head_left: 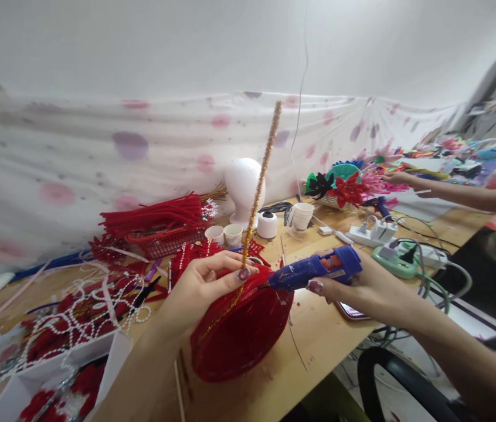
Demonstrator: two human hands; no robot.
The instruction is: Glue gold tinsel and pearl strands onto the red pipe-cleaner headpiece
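My left hand pinches a gold tinsel stem between thumb and fingers. The stem's free end stands up, and its lower part runs along the rim of a round, hollow red piece. In my right hand is a blue glue gun, its nozzle pointing left and reaching the red piece's upper edge, close to my left fingertips. Whether the nozzle touches the stem cannot be seen.
Behind are a red basket of red stems, a white foam head and paper cups. A box and beads lie left. Power strips and another person's arm are right.
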